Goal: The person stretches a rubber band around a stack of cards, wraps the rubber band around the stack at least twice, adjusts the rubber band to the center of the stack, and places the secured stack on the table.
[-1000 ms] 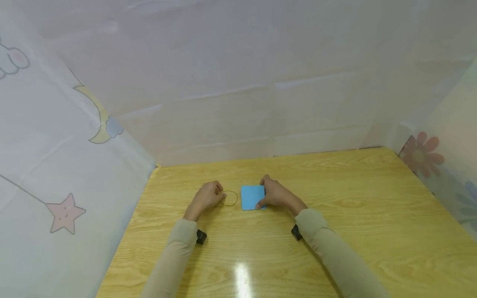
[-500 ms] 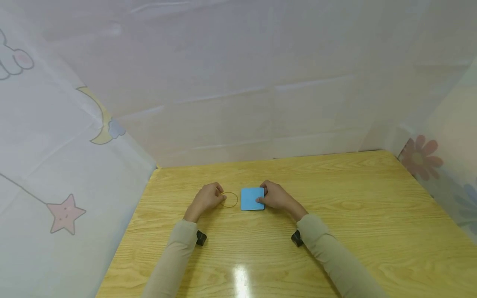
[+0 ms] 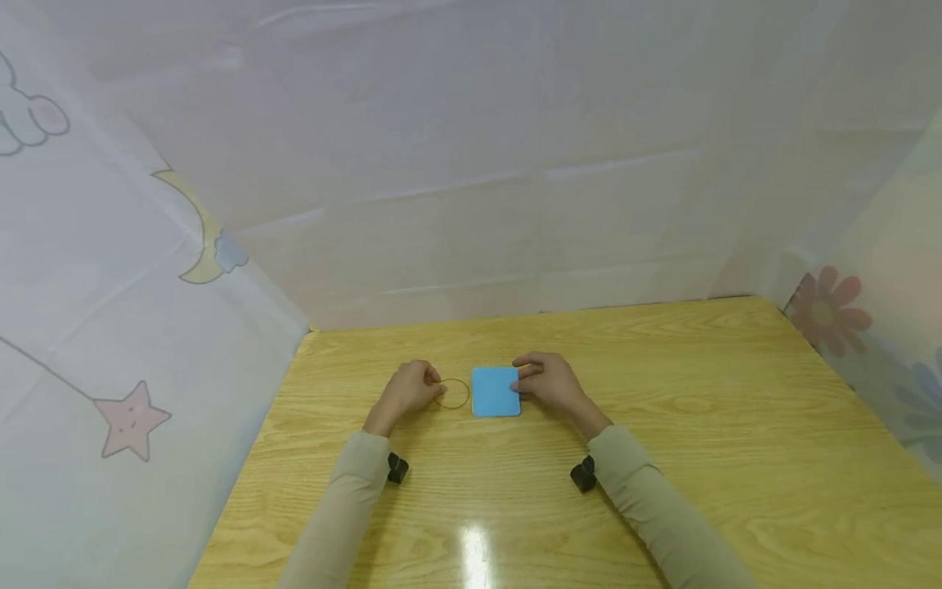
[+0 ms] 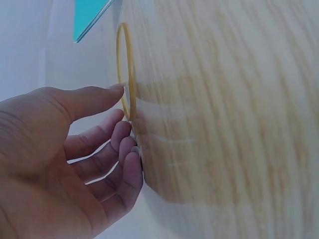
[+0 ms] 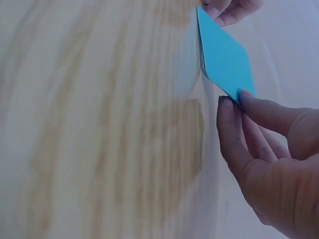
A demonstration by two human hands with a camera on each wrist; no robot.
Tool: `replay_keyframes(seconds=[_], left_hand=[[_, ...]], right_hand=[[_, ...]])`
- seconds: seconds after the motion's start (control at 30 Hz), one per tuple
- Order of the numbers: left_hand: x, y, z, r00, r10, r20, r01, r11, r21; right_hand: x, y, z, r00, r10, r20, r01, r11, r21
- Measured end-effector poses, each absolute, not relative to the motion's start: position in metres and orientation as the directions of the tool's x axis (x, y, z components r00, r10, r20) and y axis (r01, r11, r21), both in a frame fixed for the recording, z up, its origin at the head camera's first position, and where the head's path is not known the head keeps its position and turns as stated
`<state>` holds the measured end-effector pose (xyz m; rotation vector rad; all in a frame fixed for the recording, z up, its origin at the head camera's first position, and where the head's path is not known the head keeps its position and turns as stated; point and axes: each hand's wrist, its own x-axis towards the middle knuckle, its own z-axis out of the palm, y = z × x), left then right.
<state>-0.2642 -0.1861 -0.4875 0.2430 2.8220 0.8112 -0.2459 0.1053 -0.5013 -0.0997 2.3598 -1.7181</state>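
1. The blue square (image 3: pixel 495 392) was near the middle of the table (image 3: pixel 478 466), pinched at its right edge and tilted. Its edge looked layered; one piece or several could not be told.
2. The right hand (image 3: pixel 550 381) held it, thumb on top, fingertips beneath; the head view hid those lower contacts. The left wrist view cut the square off at the top.
3. The yellow band (image 3: pixel 468 394), a thin loop, was just left of the square, apart from it.
4. The left hand (image 3: pixel 409 388) had thumb and bent fingers at the band's near end, partly covering it; whether they gripped it could not be told. The right wrist view cropped this hand.
5. Two black devices (image 3: pixel 397 469) sat at the beige sleeves (image 3: pixel 651 478).
6. Glare whitened the near tabletop.
7. Printed cloth (image 3: pixel 441 237) stood behind and at both sides; a blue flower (image 3: pixel 926 393) was cropped at the right.
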Motion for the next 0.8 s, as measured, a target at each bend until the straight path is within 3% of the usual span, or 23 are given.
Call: replay_keyframes(seconds=[0.17, 0.27, 0.8], left_hand=[[-0.267, -0.187, -0.489, -0.968, 0.204, -0.148, 0.092, 0.832, 0.547], [-0.267, -0.185, -0.488, -0.968, 0.197, -0.158, 0.077, 0.827, 0.557], [-0.270, -0.183, -0.480, -0.974, 0.126, -0.187, -0.013, 0.799, 0.602]], right_hand=[[-0.247, 0.108, -0.508, -0.957, -0.190, -0.218, 0.210, 0.066, -0.976], [-0.247, 0.111, -0.508, -0.951, -0.201, -0.234, 0.242, -0.013, -0.970], [-0.242, 0.122, -0.507, -0.911, -0.240, -0.335, 0.367, -0.098, -0.925]])
